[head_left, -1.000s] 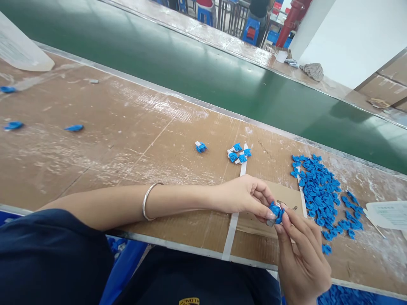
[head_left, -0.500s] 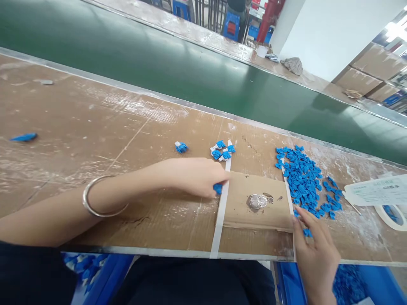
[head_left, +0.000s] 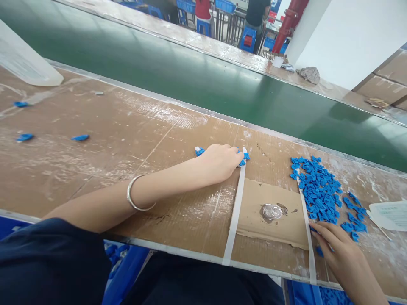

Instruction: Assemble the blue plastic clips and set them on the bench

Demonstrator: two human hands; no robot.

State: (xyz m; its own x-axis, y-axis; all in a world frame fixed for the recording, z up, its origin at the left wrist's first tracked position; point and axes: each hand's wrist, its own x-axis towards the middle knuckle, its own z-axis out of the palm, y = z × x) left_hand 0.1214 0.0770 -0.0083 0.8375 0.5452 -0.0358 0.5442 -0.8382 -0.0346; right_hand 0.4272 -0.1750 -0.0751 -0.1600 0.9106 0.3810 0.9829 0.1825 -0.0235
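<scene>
Resting my left hand [head_left: 221, 161] curled over the small cluster of blue clips [head_left: 244, 157] just left of the cardboard patch [head_left: 270, 212], can't tell if it's gripping, while my right hand [head_left: 341, 250] fingers a light, stiff, pinch-by-the-edges clip below the blue pile [head_left: 318, 190], grip unclear.

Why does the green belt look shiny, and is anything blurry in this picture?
Head view: overhead light glares in pale patches off the green belt; the left hand over the small blue cluster looks sharp; the right hand by the blue pile looks slightly soft; the far background is hazy.
</scene>
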